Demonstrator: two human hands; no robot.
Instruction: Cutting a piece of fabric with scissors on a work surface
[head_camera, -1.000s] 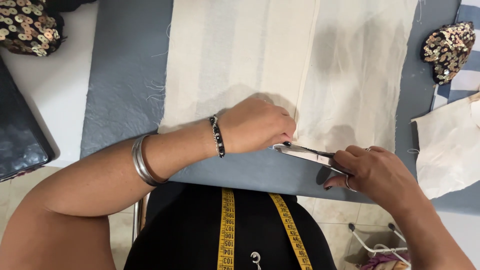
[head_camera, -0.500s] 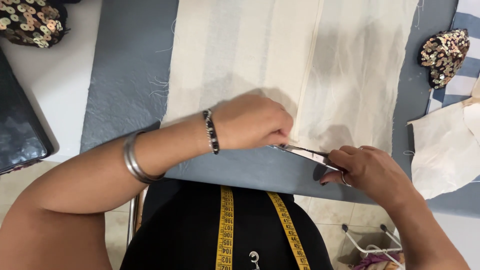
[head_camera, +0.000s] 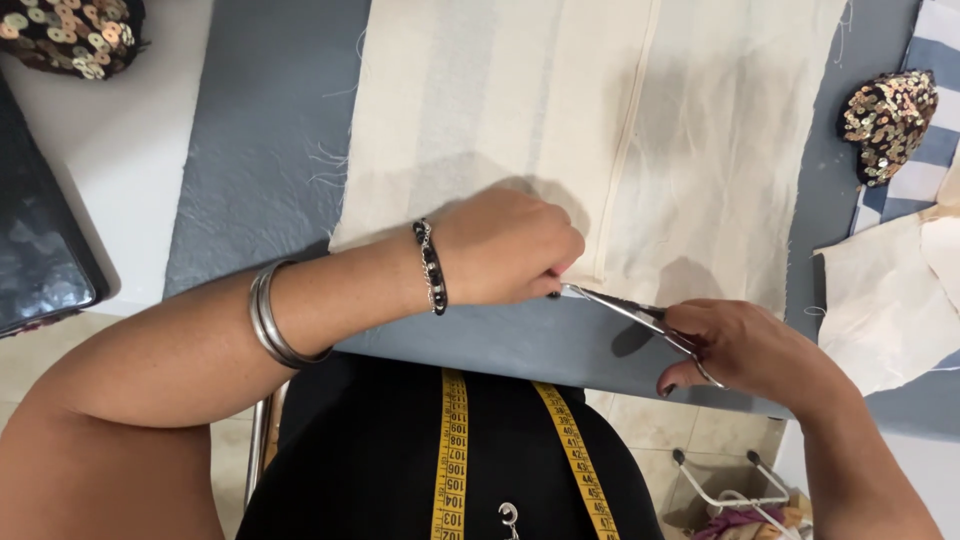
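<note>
The cream cloth (head_camera: 600, 130) lies flat on a grey sheet (head_camera: 270, 140), its near edge just in front of the person. At that edge the left hand (head_camera: 505, 250) is curled with fingertips pressed together, pinching the cloth's hem. Touching the same spot are the tips of one pair of scissors (head_camera: 630, 315), held in the closed right hand (head_camera: 740, 345); whether the blades are parted is hard to make out.

Left of the cloth sits a dark tray (head_camera: 35, 250), cut off by the frame. Two sequined pieces lie by the cloth's far corners, one left (head_camera: 70, 30), one right (head_camera: 885, 120). Right of the cloth lie cream offcuts (head_camera: 880, 300). A yellow measuring tape (head_camera: 455, 450) hangs below the near edge.
</note>
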